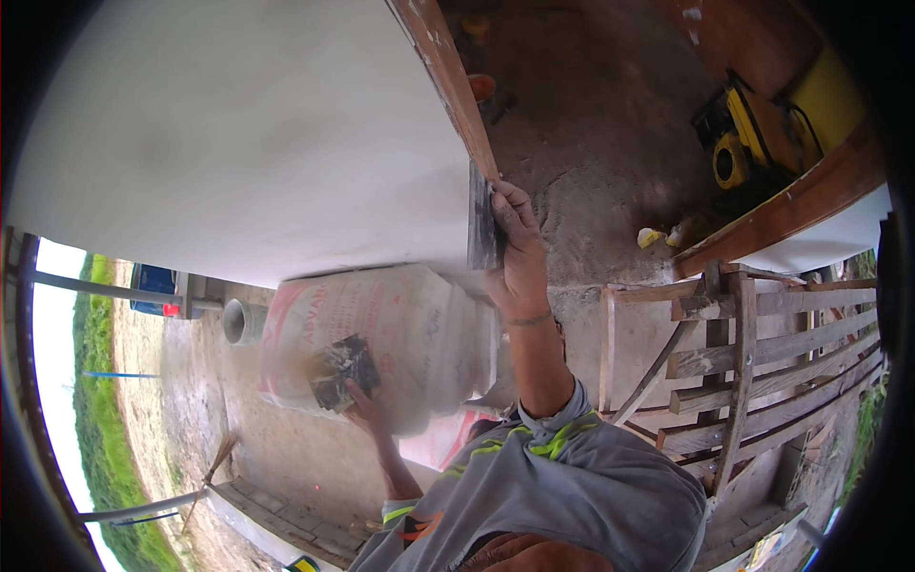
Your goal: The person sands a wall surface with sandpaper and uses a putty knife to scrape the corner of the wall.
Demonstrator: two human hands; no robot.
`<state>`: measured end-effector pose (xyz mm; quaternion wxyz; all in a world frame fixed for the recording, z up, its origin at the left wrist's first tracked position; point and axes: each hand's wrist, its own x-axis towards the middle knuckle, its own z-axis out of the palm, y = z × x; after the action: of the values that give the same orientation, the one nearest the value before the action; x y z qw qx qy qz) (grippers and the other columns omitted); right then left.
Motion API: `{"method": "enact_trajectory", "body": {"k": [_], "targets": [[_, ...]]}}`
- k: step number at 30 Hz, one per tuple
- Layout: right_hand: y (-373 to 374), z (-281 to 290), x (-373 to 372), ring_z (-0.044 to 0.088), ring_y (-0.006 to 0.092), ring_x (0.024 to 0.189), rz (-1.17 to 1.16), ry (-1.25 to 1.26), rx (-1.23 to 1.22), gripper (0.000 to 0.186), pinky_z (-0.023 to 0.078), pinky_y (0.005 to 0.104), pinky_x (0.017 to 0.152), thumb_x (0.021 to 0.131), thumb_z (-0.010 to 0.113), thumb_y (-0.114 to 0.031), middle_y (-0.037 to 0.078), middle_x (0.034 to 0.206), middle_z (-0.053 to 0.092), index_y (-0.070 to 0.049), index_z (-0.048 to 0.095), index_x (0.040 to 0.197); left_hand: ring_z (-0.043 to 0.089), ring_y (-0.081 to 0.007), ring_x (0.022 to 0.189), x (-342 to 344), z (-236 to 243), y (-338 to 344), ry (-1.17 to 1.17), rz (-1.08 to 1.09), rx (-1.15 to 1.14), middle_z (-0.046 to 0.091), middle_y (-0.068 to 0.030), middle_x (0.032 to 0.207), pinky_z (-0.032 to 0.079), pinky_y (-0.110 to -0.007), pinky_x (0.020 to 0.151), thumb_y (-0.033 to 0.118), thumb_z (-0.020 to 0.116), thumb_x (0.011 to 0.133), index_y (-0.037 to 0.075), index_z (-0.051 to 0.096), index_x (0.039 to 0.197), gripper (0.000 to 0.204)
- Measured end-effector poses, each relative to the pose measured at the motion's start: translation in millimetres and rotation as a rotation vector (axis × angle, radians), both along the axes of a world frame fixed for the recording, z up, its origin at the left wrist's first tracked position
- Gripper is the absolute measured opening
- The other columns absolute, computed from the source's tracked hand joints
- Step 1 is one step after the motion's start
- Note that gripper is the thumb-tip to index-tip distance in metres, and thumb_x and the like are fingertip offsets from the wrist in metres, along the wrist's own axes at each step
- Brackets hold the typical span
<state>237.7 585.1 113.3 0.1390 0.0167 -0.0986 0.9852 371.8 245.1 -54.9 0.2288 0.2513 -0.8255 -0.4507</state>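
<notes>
A broad white wall [248, 143] is filling the upper left. A slatted timber frame [743, 372] is standing well to its right, and a pale bag [419, 334] is lying just beside its lower edge, showing large red printing and smaller dark handwritten marks. A yellow machine [753, 143] is sitting well right of the wall. Near the wall's lower edge, the left hand [364, 408] is holding a dark, smeared plate [345, 370], thumb and fingers closing on its rim. The right hand [519, 253] is clamping a dark flat blade [483, 224] at the wall's right edge.
</notes>
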Motion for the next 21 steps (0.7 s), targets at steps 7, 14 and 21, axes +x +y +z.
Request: {"method": "enact_trajectory", "body": {"k": [7,14,21], "targets": [[-0.2,-0.9,-1.2,0.064,0.0104,0.094,0.004,0.013,-0.001,0.016,0.056,0.0240,0.082,0.099,0.049,-0.009,0.008,0.104,0.063,-0.002,0.054,0.112,0.055,-0.0386,0.110,-0.4,-2.8,2.9,0.031,-0.035,-0.184,0.054,-0.0258,0.127,0.043,-0.047,0.093,0.036,0.056,0.094,-0.007,0.053,0.125,0.053],[-0.3,3.0,-7.5,0.063,0.0101,0.093,-0.018,-0.007,0.027,0.016,0.056,0.0231,0.082,0.099,0.050,-0.010,0.008,0.104,0.063,-0.003,0.055,0.112,0.056,-0.0393,0.109,-4.4,22.0,21.4,0.063,0.036,0.018,0.056,-0.0257,0.124,0.043,-0.047,0.093,0.035,0.055,0.094,-0.008,0.052,0.125,0.053],[-1.9,4.9,-1.9,0.064,0.0096,0.092,-0.058,-0.004,0.051,0.016,0.057,0.0229,0.081,0.098,0.052,-0.010,0.006,0.101,0.065,-0.003,0.056,0.111,0.051,-0.0412,0.115,-4.8,31.9,27.5,0.070,-0.009,-0.046,0.053,-0.0271,0.128,0.039,-0.049,0.097,0.037,0.052,0.095,-0.008,0.050,0.128,0.056]]}}
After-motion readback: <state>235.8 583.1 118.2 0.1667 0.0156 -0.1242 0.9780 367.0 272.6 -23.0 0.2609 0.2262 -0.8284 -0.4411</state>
